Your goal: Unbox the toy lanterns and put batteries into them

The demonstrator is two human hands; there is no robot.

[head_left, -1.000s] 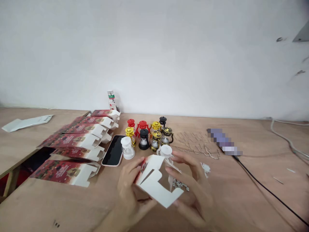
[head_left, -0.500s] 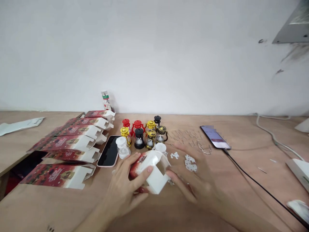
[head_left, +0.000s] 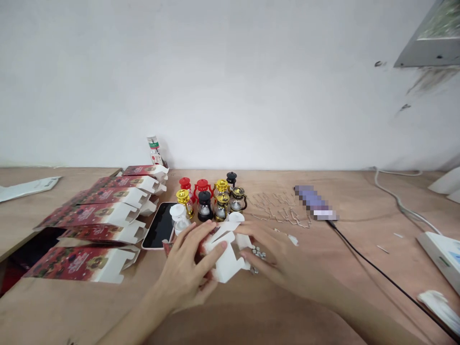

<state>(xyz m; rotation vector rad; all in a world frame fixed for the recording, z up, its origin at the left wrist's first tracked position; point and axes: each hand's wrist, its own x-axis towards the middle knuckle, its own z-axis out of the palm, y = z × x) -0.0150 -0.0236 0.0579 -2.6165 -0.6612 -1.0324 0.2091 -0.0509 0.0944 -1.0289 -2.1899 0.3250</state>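
My left hand [head_left: 189,268] is wrapped round a small red-and-white carton [head_left: 230,263], tilted with its white flaps toward the right. My right hand [head_left: 275,254] is at that end, thumb and fingertips closed on the loose flaps. Just beyond the carton stand several miniature lanterns: a black one [head_left: 205,206], a red one [head_left: 202,189], a gold one [head_left: 183,200], a bronze one [head_left: 237,199] and a white one [head_left: 179,218]. Another white lantern [head_left: 236,217] is partly hidden behind the carton. Small round silvery pieces [head_left: 258,252] lie between my right fingers and the table.
Red cartons [head_left: 89,263] with raised white flaps lie in a stack at left. A dark phone [head_left: 158,227] rests beside them. Thin bent wires [head_left: 283,211] are spread behind my right hand. A second phone [head_left: 316,203] trails a black cable [head_left: 373,266]. A small bottle [head_left: 154,149] stands at the wall.
My right hand has come in over the carton's flaps and now covers most of the white pieces beside it. The carton has turned slightly, and the view has shifted a little.
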